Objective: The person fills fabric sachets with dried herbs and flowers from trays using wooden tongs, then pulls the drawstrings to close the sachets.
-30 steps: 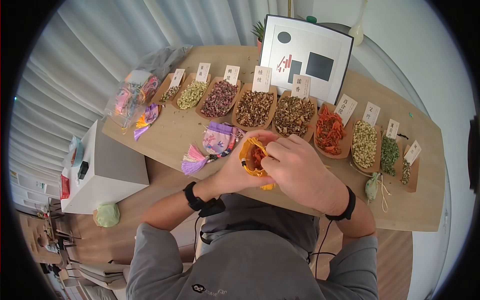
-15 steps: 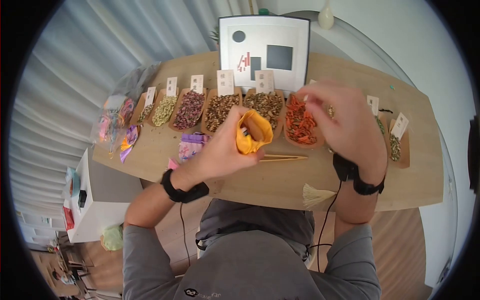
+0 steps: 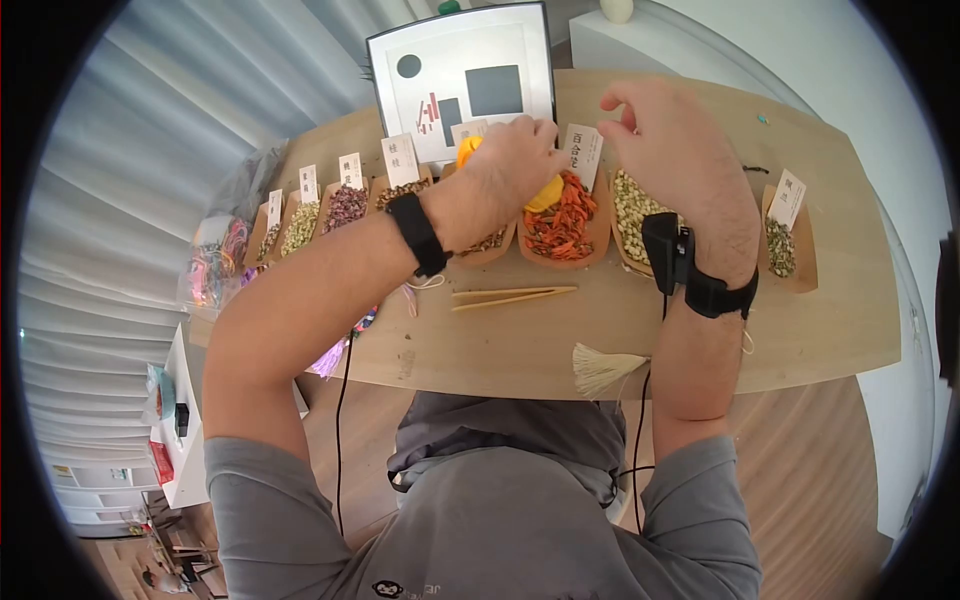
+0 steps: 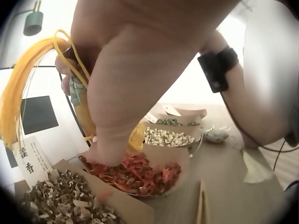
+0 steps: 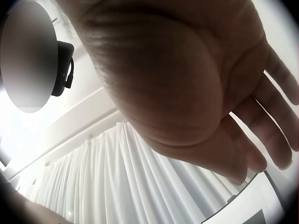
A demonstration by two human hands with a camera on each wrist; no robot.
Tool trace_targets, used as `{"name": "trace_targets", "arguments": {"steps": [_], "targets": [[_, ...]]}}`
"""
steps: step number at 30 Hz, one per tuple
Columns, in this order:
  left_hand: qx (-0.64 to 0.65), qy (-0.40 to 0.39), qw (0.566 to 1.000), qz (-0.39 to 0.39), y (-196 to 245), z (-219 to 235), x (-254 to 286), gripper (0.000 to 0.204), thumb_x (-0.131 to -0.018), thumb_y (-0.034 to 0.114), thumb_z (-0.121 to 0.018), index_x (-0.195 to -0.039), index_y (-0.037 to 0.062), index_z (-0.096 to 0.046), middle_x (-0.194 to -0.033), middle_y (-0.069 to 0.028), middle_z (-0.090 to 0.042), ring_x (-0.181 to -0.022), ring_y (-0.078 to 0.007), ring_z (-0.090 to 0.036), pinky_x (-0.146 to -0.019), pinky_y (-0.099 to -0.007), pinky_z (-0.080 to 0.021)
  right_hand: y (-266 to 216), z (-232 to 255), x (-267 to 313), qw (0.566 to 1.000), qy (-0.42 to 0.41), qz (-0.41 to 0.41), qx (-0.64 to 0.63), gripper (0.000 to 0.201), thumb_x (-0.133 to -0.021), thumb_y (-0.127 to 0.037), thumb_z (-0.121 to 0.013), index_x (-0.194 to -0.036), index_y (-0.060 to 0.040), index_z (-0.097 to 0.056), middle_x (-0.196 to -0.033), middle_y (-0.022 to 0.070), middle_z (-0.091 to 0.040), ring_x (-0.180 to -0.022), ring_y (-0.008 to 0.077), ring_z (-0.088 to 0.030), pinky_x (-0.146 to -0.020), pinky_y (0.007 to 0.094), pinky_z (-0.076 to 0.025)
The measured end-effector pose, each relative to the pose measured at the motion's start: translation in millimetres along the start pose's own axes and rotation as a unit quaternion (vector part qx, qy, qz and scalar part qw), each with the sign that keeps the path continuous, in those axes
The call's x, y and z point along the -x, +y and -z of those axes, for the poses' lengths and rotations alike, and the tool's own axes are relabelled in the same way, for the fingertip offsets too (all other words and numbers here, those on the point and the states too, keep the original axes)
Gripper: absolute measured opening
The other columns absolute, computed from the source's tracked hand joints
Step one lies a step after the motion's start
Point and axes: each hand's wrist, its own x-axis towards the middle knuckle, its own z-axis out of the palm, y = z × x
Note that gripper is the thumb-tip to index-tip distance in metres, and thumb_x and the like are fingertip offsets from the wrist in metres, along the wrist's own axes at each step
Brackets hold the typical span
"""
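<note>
The left hand [image 3: 500,175] grips a yellow pouch [image 3: 545,193] over the tray of orange-red dried petals [image 3: 562,225]. In the left wrist view the pouch's mouth [image 4: 136,137] points down at the petals [image 4: 140,175], and its yellow tassel [image 4: 23,88] hangs on the far side of the hand. Much of the pouch is hidden behind the fingers. The right hand [image 3: 670,135] is raised above the tray of pale buds [image 3: 640,215], apart from the pouch; its fingers are loosely bent and hold nothing in the right wrist view.
Other trays of dried herbs with labels stand in a row, among them one at the right [image 3: 780,250]. Wooden tongs [image 3: 515,297] and a cream tassel [image 3: 608,370] lie near the front. Behind the trays stands a framed picture [image 3: 460,80]; a plastic bag [image 3: 215,260] lies at the left.
The left hand has carried the pouch forward and right to the petals and tipped it mouth down. The right hand has left the pouch and moved right and up. The head view has shifted.
</note>
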Motion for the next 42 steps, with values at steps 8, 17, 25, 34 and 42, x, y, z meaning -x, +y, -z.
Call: {"name": "trace_targets", "arguments": {"steps": [8,17,25,34,42], "targets": [[0.0,-0.026,1.0,-0.016,1.3,9.3,-17.1,0.06,-0.079,0.015,-0.089,-0.133,0.0114,-0.064,-0.124,-0.0081,-0.065,-0.106,-0.0227,-0.07,-0.079,-0.0323,-0.063,1.1,4.9,-4.2,1.0,-0.022,0.004,0.003,0.029,-0.102,-0.022,-0.074,-0.121,-0.0001,-0.074,-0.1,0.0168,-0.076,-0.093,0.0348,-0.074,-0.088,0.0457,-0.059],[0.007,-0.069,0.998,-0.009,5.1,9.9,-21.1,0.056,-0.081,0.019,-0.092,-0.131,0.0115,-0.069,-0.125,-0.0102,-0.068,-0.112,-0.0264,-0.072,-0.09,-0.0354,-0.061,-5.4,3.9,-3.9,0.999,-0.039,0.005,0.027,0.029,-0.101,-0.023,-0.075,-0.12,-0.0017,-0.075,-0.101,0.0167,-0.077,-0.094,0.0355,-0.075,-0.087,0.046,-0.06],[0.075,-0.062,0.995,-0.017,-5.1,4.1,-8.3,0.061,-0.079,0.018,-0.095,-0.131,0.0077,-0.065,-0.119,-0.0128,-0.072,-0.11,-0.0309,-0.075,-0.086,-0.0402,-0.064,-10.6,0.4,-3.4,0.998,-0.05,0.0,0.039,0.03,-0.102,-0.024,-0.075,-0.121,-0.002,-0.075,-0.102,0.0162,-0.077,-0.093,0.0345,-0.075,-0.087,0.0453,-0.061],[0.119,-0.015,0.992,-0.033,-10.2,2.2,-1.2,0.081,-0.069,0.022,-0.1,-0.138,0.0059,-0.059,-0.113,-0.0105,-0.067,-0.104,-0.0295,-0.073,-0.078,-0.0389,-0.066,-10.9,-3.0,-5.2,0.997,-0.054,0.016,0.062,0.031,-0.102,-0.025,-0.075,-0.123,-0.0022,-0.074,-0.102,0.0173,-0.077,-0.094,0.0352,-0.075,-0.088,0.0463,-0.06],[0.405,0.072,0.911,0.012,-40.5,-8.7,32.0,0.074,-0.077,0.011,-0.094,-0.138,0.0083,-0.052,-0.125,-0.0151,-0.064,-0.119,-0.036,-0.069,-0.098,-0.043,-0.06,-1.3,-18.7,-8.7,0.999,0.005,0.046,0.024,0.018,-0.101,-0.012,-0.067,-0.115,-0.001,-0.072,-0.102,0.0189,-0.074,-0.096,0.0381,-0.072,-0.087,0.0478,-0.058]]}}
